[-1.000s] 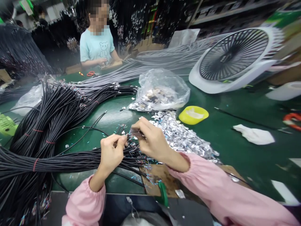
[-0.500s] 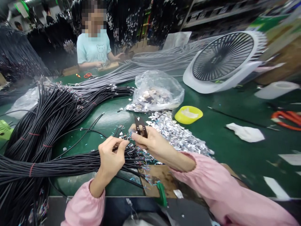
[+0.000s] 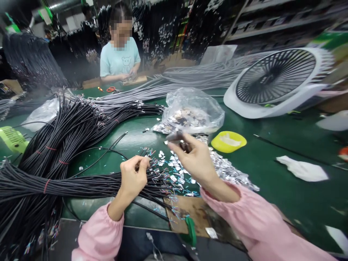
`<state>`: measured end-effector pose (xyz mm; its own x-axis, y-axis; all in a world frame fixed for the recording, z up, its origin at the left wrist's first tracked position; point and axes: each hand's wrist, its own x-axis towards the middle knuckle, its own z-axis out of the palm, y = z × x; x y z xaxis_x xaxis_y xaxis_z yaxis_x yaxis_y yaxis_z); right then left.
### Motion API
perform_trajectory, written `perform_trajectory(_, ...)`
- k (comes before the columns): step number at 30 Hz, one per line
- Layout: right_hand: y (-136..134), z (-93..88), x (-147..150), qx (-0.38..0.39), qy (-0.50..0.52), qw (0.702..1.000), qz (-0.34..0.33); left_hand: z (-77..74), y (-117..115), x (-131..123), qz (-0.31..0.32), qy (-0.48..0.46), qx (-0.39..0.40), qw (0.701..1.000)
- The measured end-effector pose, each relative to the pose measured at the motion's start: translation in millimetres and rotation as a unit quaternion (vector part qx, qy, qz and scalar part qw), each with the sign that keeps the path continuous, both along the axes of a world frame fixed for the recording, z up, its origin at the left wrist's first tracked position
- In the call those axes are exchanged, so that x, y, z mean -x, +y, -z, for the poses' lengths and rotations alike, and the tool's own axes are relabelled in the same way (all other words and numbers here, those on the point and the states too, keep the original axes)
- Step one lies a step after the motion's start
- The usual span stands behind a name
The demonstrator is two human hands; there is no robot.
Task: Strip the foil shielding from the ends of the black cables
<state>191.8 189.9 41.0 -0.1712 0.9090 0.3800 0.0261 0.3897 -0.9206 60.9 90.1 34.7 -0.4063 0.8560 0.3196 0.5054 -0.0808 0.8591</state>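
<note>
My left hand point(image 3: 134, 174) is closed in a pinch over the black cable bundle point(image 3: 100, 184), near its frayed right end. A black cable appears to be between its thumb and forefinger, mostly hidden by the fingers. Thin coloured wires point(image 3: 154, 165) fan out just right of the fingertips. My right hand point(image 3: 197, 159) grips a small black hand tool point(image 3: 175, 137), blurred by motion. That hand hovers above scattered silvery foil scraps point(image 3: 231, 170), apart from the left hand.
Behind lies a clear plastic bag point(image 3: 195, 112) of scraps. A yellow dish point(image 3: 228, 142), a white fan point(image 3: 276, 79) and crumpled tissue point(image 3: 303, 168) stand to the right. More black cables point(image 3: 59, 145) pile up at left. A co-worker point(image 3: 119, 59) sits across the green table.
My right hand with the tool has moved up and right, away from the left fingertips. The left hand keeps its pinch. The whole view has shifted slightly.
</note>
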Motion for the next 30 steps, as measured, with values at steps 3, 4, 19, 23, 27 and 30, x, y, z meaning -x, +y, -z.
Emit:
perform_trajectory(3, -14.0, -3.4, 2.5, 0.015, 0.000, 0.996, -0.086, 2.2, 1.7, 1.1, -0.004, -0.011, -0.009, 1.000)
perform_trajectory(4, -18.8, -4.3, 3.5, 0.025, 0.006, 0.995, -0.099, 3.4, 2.2, 1.6, -0.001, -0.011, -0.010, 1.000)
perform_trajectory(19, -26.4, -3.3, 7.0, 0.005, -0.002, 0.996, -0.092, 8.4, 0.9, 1.0, 0.015, 0.085, -0.004, 0.996)
perform_trajectory(23, -29.6, -4.7, 8.0, -0.046, -0.040, 0.996, -0.065, 10.1, 0.9, 0.5, 0.010, 0.099, 0.004, 0.995)
perform_trajectory(27, -31.5, -2.4, 6.2, -0.143, -0.095, 0.984, -0.042, 10.8, 1.2, 0.4, -0.002, 0.103, 0.008, 0.995)
perform_trajectory(30, -31.1, -0.7, 2.6, -0.273, -0.149, 0.949, -0.044, 11.0, 1.8, 0.1, -0.008, 0.098, 0.013, 0.995)
